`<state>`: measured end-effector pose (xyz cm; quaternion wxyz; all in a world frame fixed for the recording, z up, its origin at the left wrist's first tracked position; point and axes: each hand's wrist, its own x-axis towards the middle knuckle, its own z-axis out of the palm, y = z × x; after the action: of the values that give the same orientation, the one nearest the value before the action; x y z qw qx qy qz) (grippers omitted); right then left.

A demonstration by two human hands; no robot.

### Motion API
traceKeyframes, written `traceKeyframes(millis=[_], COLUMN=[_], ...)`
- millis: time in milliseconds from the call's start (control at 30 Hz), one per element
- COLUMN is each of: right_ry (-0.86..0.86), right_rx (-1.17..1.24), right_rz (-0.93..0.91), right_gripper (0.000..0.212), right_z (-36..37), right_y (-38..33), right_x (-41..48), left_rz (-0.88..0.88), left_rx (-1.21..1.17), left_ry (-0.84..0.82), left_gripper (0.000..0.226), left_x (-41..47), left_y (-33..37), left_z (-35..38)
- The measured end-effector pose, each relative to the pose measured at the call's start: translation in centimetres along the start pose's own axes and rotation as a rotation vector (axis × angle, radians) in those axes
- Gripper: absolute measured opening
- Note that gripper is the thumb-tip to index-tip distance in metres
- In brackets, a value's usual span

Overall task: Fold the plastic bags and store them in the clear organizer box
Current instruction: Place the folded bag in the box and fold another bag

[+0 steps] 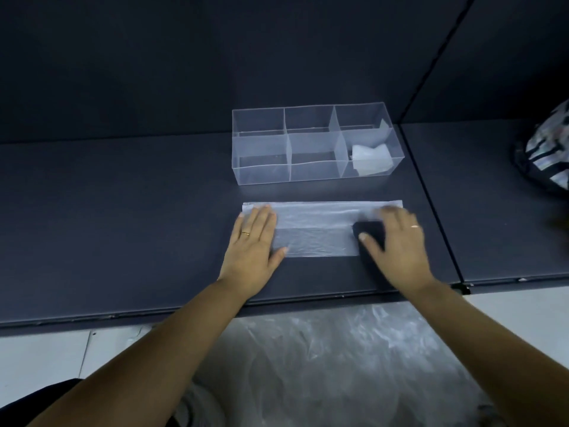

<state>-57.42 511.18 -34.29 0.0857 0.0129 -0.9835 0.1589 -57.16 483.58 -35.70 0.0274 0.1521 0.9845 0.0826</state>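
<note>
Dark matte desk (123, 211), with a dark back panel (154, 72) standing straight up off its far edge. A seam (431, 211) runs from the far edge to the near edge on the right side, and a second desk panel (492, 226) lies past it.

The clear organizer box (264, 174) sits toward the far edge, just left of the seam. It has six cells, two rows of three. A folded bag (371, 158) is in the near right cell. The other cells look bare, but the walls glare, so I'm not sure about the far right one.

The plastic bag (317, 229) lies flat as a long strip between the box and the near edge, parallel to both. It is near the box but does not touch it.

The left hand (252, 241) is flat on the strip's left end, fingers straight. The right hand (400, 241) is flat on the right end, fingers spread and blurred, so its fingertip contact is unclear. The hands are apart, and neither curls round anything.

Open desk runs left of the strip all the way to the left edge. There's a narrow margin between the strip and the near edge. A patterned bag (546, 149) sits on the second panel at the right edge.

Below the near edge is a heap of clear plastic (338, 365), with pale floor (46, 359) to its left.
</note>
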Motion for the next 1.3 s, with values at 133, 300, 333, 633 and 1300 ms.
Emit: traceKeyframes(millis=[133,300,333,633,1300], right_ry=[-0.154,-0.097,-0.117,-0.275,-0.339], right_rx=[0.096,0.159,0.138,0.231,0.631], right_rz=[-0.129,0.01,0.012,0.099,0.432], right_gripper=[0.027,0.007,0.008,0.012,0.014], right_z=[0.7,1.3,1.4,-1.7,-2.0], right_y=[-1.9,-2.3,-2.4,-2.1,-0.9], right_x=[-3.4,-2.4,-2.1,-2.0,-0.6], left_rz=[0.208,0.116,0.084,0.117,-0.421], left_rx=[-0.096,-0.177,-0.199,-0.198,-0.718], left_ry=[-0.048,-0.057,-0.045,0.133,-0.026], left_gripper=[0.067,0.071,0.071,0.028,0.013], left_x=[-0.8,-0.2,0.1,0.2,-0.8], left_y=[2.5,3.5,3.6,4.6,-0.8], left_z=[0.2,1.0,1.0,0.3,-2.6])
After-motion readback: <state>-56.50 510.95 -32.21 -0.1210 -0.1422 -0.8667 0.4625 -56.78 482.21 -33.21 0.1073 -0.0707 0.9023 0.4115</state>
